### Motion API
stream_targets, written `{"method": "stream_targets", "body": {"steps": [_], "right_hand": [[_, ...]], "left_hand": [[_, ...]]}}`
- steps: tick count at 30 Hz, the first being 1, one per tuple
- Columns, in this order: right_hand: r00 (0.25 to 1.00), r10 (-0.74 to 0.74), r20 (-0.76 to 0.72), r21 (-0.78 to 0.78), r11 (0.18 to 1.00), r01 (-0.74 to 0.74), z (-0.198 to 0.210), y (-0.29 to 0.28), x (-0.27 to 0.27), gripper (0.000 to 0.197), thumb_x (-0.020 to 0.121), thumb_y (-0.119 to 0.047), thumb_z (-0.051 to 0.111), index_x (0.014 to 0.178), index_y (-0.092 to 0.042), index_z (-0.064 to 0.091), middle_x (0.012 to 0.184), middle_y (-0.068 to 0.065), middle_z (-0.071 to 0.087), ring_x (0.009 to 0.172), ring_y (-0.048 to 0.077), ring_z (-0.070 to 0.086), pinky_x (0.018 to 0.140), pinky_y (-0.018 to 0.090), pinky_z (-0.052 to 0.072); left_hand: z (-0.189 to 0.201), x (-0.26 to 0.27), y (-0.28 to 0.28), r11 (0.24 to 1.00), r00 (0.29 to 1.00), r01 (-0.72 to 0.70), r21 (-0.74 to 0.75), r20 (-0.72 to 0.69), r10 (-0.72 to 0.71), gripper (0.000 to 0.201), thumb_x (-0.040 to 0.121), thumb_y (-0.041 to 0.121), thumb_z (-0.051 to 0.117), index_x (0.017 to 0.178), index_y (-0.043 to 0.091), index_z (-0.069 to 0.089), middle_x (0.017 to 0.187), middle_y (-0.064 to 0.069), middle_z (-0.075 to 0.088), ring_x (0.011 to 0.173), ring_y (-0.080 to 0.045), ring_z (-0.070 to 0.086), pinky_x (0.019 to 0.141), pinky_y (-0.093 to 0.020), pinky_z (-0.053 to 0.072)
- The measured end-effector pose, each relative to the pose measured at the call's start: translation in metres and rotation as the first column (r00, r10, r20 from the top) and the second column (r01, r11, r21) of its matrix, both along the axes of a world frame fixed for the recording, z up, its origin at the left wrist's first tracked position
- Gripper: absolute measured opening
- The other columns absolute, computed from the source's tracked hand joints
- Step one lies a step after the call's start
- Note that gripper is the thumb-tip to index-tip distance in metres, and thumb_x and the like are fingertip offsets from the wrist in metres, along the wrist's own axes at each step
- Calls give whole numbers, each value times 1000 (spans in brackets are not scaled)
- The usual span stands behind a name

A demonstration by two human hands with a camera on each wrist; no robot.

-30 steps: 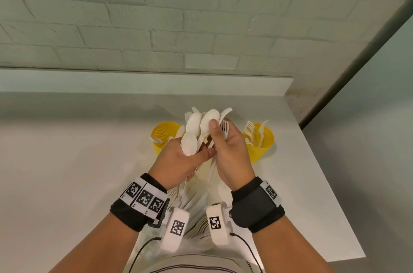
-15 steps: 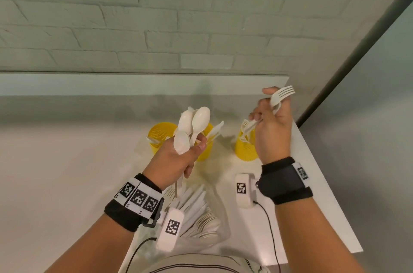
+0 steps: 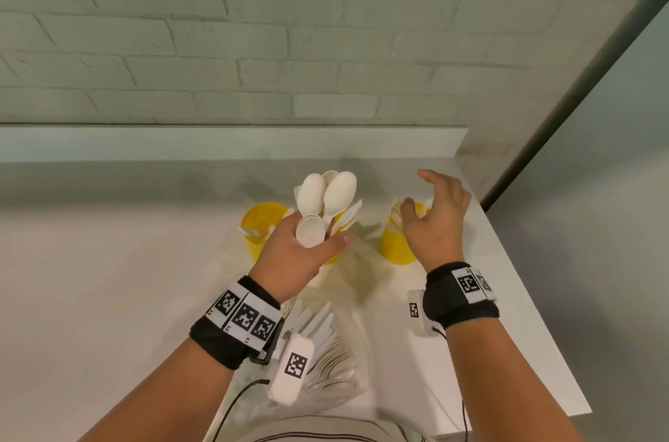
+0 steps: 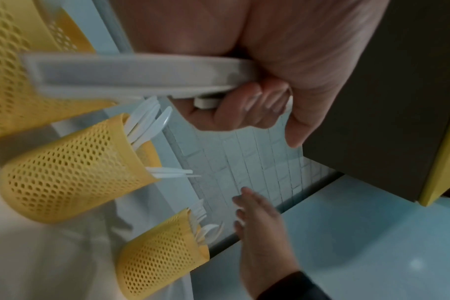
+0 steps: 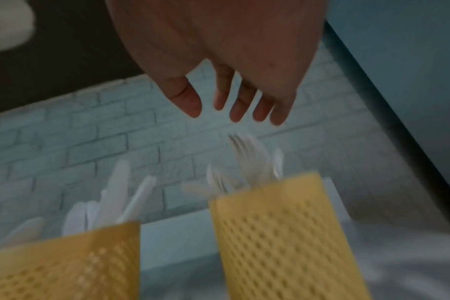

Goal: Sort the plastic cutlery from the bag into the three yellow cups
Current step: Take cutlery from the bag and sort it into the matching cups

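My left hand grips a bunch of white plastic spoons, bowls up, over the middle yellow mesh cup; their handles cross the left wrist view. My right hand hovers open, fingers spread, above the right yellow cup, which holds forks. Nothing is in the right hand. The left yellow cup stands behind my left hand. The middle cup holds knives. The clear bag of cutlery lies near me, partly hidden by my left wrist.
The white counter ends at a right edge just past the right cup. A pale brick wall rises behind a low ledge at the back. A cable runs from the left wrist camera toward my body.
My right hand took a fork from the bunch, carried it right to the right cup and let go; it now hovers open. The left hand kept hold of the spoons.
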State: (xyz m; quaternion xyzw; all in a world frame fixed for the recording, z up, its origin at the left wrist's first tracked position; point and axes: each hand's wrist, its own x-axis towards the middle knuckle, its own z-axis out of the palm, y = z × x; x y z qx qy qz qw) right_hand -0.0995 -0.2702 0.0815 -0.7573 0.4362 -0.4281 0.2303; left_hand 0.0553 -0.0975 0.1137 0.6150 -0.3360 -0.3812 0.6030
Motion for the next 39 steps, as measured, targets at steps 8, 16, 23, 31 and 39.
{"method": "stream_targets", "body": {"steps": [8,16,23,31,39], "right_hand": [[749,548,372,224,730,-646,63,67,18,38,96,-17,47,129,-12,65,115,8,61,97,18,59,79,32,50],[710,587,388,215,692,-689,66,88,31,31,105,-34,46,128,-18,59,110,-15,63,98,8,61,84,23,48],[809,533,246,131,809,-573,67,91,39,20,105,-29,54,122,-18,57,90,-14,63,77,7,62,69,24,50],[915,318,248,271,884,-381,64,85,50,10,98,-23,65,106,-19,60,87,-7,65,79,6,62,70,16,48],[926,371,75,396,841,-369,70,76,59,15,95,-34,62,100,-20,63,83,-5,66,70,6,60,60,16,43]], "left_hand": [[-4,-2,-1,1000,947,16,24,320,-23,18,82,17,78,77,25,63,68,13,64,68,-10,60,70,-31,50],[1,-1,3,998,831,49,-49,557,-14,26,88,27,70,112,30,58,84,14,68,76,-8,66,68,-32,54],[0,3,8,992,761,104,66,637,-122,39,86,45,57,118,27,46,91,7,68,78,-14,68,64,-45,56],[-7,1,8,986,684,122,109,711,-163,36,91,29,67,115,27,41,93,6,64,79,-15,67,63,-46,55],[-14,10,8,991,515,29,129,848,-126,41,90,22,66,125,16,45,97,-3,66,77,-30,68,57,-46,54]]}}
